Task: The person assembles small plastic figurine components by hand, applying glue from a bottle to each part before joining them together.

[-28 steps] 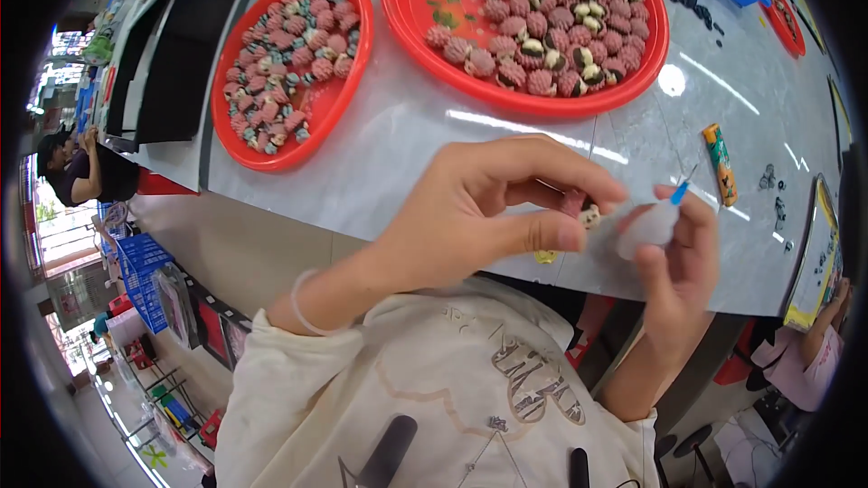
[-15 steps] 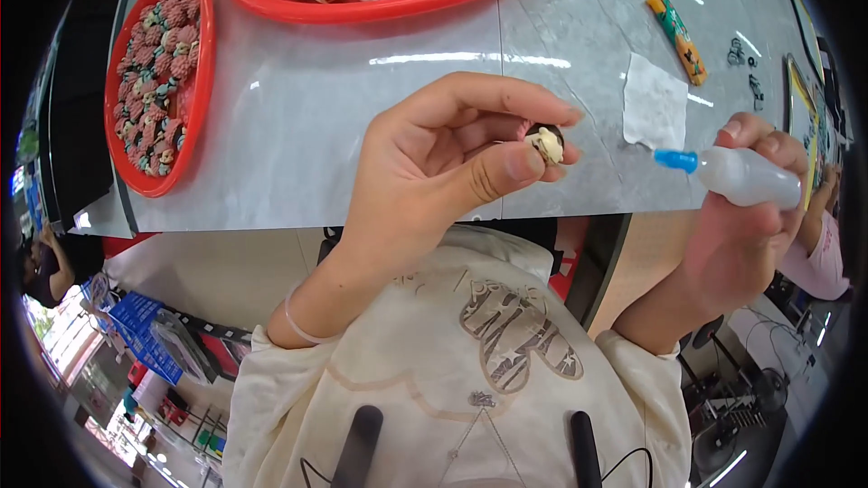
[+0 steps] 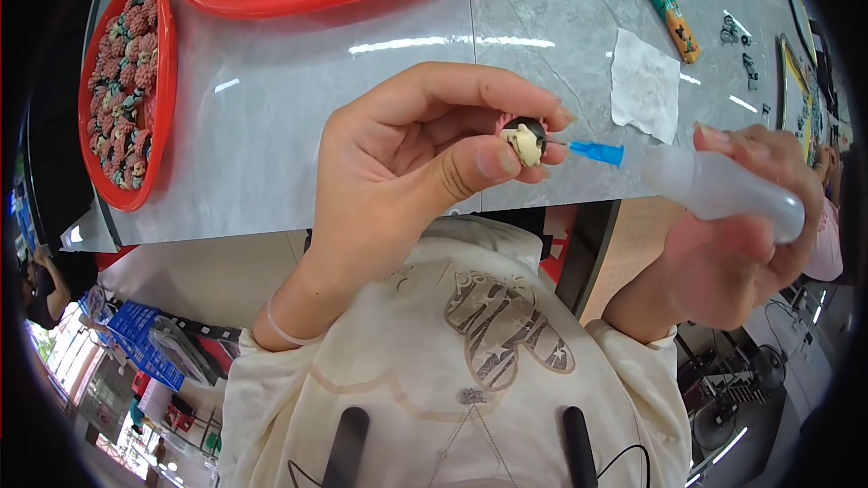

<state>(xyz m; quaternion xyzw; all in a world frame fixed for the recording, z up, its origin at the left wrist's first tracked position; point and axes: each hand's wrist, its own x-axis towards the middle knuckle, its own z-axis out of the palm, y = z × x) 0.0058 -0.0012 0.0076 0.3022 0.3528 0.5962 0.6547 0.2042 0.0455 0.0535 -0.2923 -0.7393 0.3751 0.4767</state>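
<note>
My left hand (image 3: 389, 158) pinches a small doll-head piece (image 3: 524, 143) between thumb and fingers, above the grey tabletop near its front edge. The piece has a cream front, a dark band and some pink at the back. Held in my right hand (image 3: 714, 276) is a translucent white squeeze bottle (image 3: 732, 185). Its blue needle tip (image 3: 597, 152) points left. The thin needle reaches the dark right side of the piece; whether it touches cannot be made out.
A red oval tray (image 3: 165, 63) of small pink and dark pieces stands at left. Another red tray (image 3: 334, 0) holds similar pieces at the far side. A white paper sheet (image 3: 645, 86), an orange-green tube (image 3: 667, 14) and small dark bits (image 3: 750, 70) lie at right.
The bottle has moved left, bringing its needle tip from well apart to right beside the piece. The trays and table items have shifted left in view.
</note>
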